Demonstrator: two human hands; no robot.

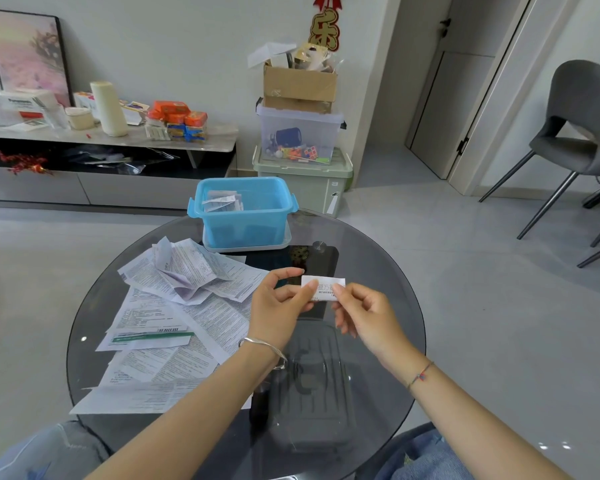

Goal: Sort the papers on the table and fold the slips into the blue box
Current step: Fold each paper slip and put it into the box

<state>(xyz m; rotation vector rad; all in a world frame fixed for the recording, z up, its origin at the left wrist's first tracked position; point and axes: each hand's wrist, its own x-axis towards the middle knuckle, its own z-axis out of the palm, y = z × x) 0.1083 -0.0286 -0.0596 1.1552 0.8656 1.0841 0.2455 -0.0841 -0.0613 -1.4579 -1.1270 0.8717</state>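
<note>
Slip (326, 285) of white paper, folded small, was held up over the middle of the bench (378, 271), in front of the blue box (246, 226) and not in it. We pinched it from both ends. Our left hand (278, 303) gripped its left end with curled fingers, one fingertip lying across the print. Our right hand (364, 313) nipped its lower right edge between thumb and forefinger.

On the slip's face we could read two large characters, 复方. A third was cut off by the fold, and the smaller lines beneath were too fine to make out.

The blue box stood at the far side of the round glass bench on a pale lid (246, 247). Several folded slips (222, 200) already lay in its left part.

To our left the loose papers (174, 306) were spread in overlapping sheets, some crumpled, all densely printed but unreadable to us. One sheet (153, 337) carried a green band and a barcode.

A silver bangle (267, 348) sat on our left wrist and a red and blue cord (420, 375) on our right.

On the far wall hung a red and gold ornament (323, 32) shaped as the character 乐. It hung above a cardboard box (298, 86) stacked on a clear bin (298, 136) of toys.
</note>
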